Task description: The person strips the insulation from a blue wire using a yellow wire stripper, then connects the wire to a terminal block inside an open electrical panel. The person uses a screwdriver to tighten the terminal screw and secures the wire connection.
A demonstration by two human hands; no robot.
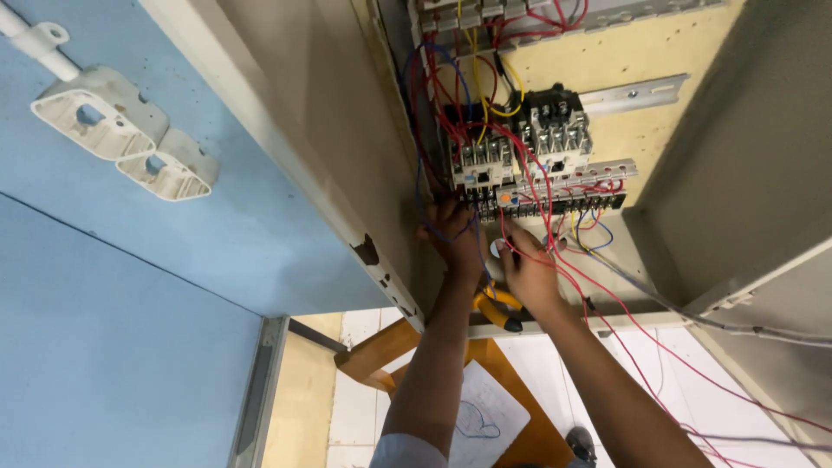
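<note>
- Wall (130,329): pale blue.
- Cabinet (745,173): beige-grey, with a cream back plate (667,139).
- Wires (485,121): mostly red, with some yellow and blue.
- Contactors (520,143): grey-white and black.
- Conduit boxes (121,130): off-white.
- Pliers (498,308): yellow handles with black tips.
- Stool (511,381): orange-brown.
- Floor (624,381): white tiles.

The light is soft, even and fairly bright, with no hard glare. The blue wall (130,329) is evenly lit, and the white conduit boxes (121,130) cast only faint shadows on it. The cabinet's side wall (321,130) sits in dull shade, deepest around the left hand (455,238) and right hand (529,273) under the contactors (520,143). Detail is slightly soft throughout; fine wires smear. Straight edges splay outward towards the corners from the wide lens.
</note>
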